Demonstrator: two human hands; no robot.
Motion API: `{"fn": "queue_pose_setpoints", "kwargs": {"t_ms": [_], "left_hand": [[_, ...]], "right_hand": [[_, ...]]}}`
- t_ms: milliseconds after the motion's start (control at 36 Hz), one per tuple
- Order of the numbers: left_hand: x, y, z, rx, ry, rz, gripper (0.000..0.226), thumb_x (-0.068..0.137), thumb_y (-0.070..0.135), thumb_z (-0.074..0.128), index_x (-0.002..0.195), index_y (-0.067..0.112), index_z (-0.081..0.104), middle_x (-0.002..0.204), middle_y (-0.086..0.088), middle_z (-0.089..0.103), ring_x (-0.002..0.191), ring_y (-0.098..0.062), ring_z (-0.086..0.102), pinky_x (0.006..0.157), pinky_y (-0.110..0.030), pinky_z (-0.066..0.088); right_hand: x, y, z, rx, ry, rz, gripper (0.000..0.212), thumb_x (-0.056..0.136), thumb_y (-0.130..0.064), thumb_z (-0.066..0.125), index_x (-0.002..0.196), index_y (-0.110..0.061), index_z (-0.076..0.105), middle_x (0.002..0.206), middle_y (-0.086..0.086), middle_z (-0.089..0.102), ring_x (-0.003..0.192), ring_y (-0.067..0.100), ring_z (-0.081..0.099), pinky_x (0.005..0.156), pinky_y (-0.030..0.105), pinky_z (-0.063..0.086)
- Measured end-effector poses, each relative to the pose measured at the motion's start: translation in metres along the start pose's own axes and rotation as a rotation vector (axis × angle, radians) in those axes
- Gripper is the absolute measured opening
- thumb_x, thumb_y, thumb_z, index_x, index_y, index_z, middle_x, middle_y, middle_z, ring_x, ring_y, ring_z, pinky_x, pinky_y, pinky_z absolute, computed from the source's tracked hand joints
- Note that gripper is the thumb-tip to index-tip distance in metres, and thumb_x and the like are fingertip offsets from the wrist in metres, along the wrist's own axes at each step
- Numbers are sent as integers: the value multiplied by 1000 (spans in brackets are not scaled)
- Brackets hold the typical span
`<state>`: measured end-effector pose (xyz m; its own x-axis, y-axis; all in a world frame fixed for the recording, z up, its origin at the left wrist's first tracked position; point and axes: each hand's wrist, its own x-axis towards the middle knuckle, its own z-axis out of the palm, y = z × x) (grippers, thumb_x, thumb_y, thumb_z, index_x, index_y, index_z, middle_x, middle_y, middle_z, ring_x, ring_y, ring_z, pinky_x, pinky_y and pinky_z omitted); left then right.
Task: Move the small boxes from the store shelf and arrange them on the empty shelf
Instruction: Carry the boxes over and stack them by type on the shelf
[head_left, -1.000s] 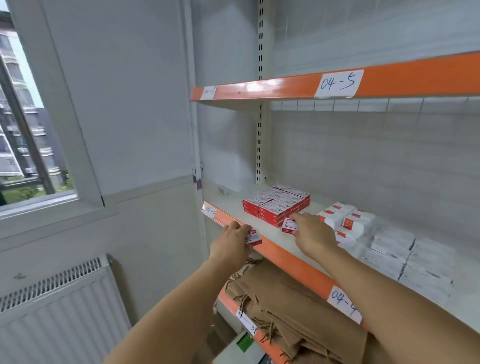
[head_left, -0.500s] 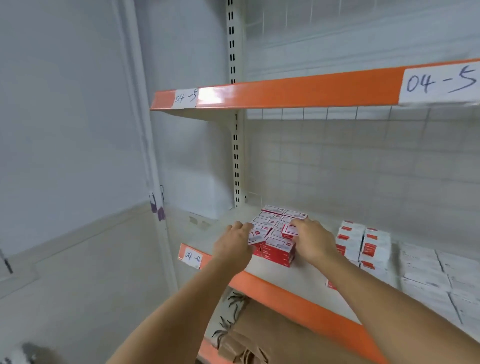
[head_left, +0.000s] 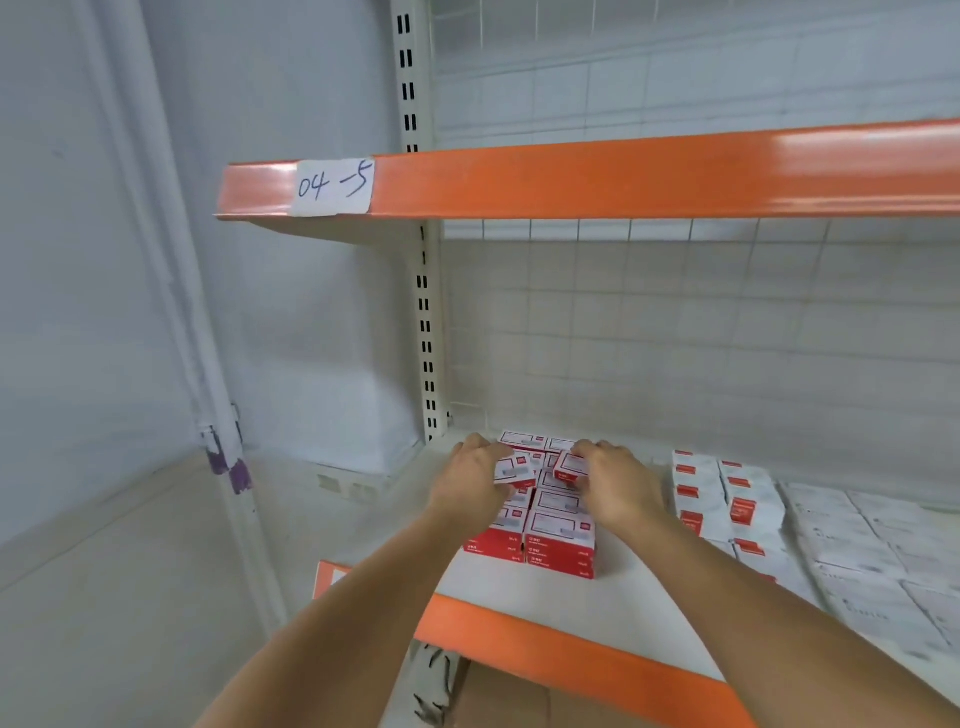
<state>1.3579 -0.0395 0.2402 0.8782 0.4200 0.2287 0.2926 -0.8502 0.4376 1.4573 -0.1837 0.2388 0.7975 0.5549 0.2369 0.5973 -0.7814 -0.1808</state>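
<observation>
Both hands are now reaching farther in over the red stack (head_left: 540, 525) on the shelf (head_left: 597, 603). Left hand (head_left: 475, 480) is pinching a small box (head_left: 514, 470); right hand (head_left: 613, 480) is gripping another box (head_left: 571, 465), both just above the stack's top layer.

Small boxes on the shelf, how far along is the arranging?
Done: a red box stack sits on the lower shelf. In hand: the left hand and right hand each hold one box over it. Left: white-and-red boxes remain alongside.
</observation>
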Motion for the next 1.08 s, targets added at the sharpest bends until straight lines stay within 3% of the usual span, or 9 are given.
{"fn": "queue_pose_setpoints", "kwargs": {"t_ms": [139, 222, 306, 444, 611, 750, 833, 1083], "left_hand": [[12, -5, 2, -12, -25, 5, 56, 89, 20, 67, 141, 24, 44, 136, -1, 47, 123, -20, 47, 103, -36, 44], [20, -9, 4, -25, -16, 14, 59, 88, 21, 68, 141, 24, 43, 135, 0, 49, 124, -19, 48, 103, -35, 42], [29, -12, 4, -55, -25, 49, 58, 87, 21, 70, 139, 22, 44, 130, -2, 50, 121, -20, 49, 102, -34, 43], [53, -16, 4, -93, -39, 136, 57, 86, 18, 70, 137, 19, 46, 130, -4, 51, 122, -20, 48, 99, -28, 38], [85, -31, 11, -158, -105, 201, 55, 84, 12, 71, 134, 20, 48, 127, -2, 55, 116, -16, 53, 90, -19, 37], [112, -43, 17, -197, -181, 209, 55, 84, 3, 66, 134, 19, 49, 127, -3, 57, 115, -20, 56, 100, -30, 44], [123, -45, 22, -239, -175, 217, 55, 84, -2, 61, 133, 19, 50, 126, -4, 59, 112, -21, 58, 97, -34, 47], [141, -51, 34, -228, -191, 211, 51, 85, -1, 57, 132, 19, 52, 127, -3, 58, 113, -19, 56, 96, -30, 47]], "right_hand": [[3, 1, 7, -25, -26, 0, 38, 94, -24, 52, 133, -21, 50, 123, 0, 60, 113, 19, 54, 88, 33, 49], [6, -2, 4, -70, 16, -39, 44, 95, -34, 49, 138, -24, 46, 133, -2, 55, 126, 20, 45, 107, 36, 31], [12, -14, -2, -45, 17, -111, 49, 96, -31, 48, 143, -27, 39, 141, -5, 49, 134, 19, 35, 114, 37, 17], [28, -35, -2, -42, -34, -171, 54, 94, -26, 48, 146, -27, 34, 146, -6, 43, 136, 19, 29, 113, 38, 14], [50, -45, 4, -70, -24, -74, 45, 93, -23, 50, 138, -28, 46, 136, -5, 52, 129, 19, 36, 107, 37, 19], [71, -45, 11, -74, -30, 42, 46, 92, -21, 49, 137, -30, 47, 135, -6, 54, 128, 20, 37, 106, 39, 20], [80, -45, 17, -75, -28, 81, 44, 93, -20, 47, 136, -30, 48, 134, -5, 56, 128, 21, 37, 106, 39, 20], [97, -42, 27, -103, -64, 115, 42, 94, -23, 45, 136, -30, 49, 128, -2, 58, 127, 20, 39, 106, 38, 20]]}}
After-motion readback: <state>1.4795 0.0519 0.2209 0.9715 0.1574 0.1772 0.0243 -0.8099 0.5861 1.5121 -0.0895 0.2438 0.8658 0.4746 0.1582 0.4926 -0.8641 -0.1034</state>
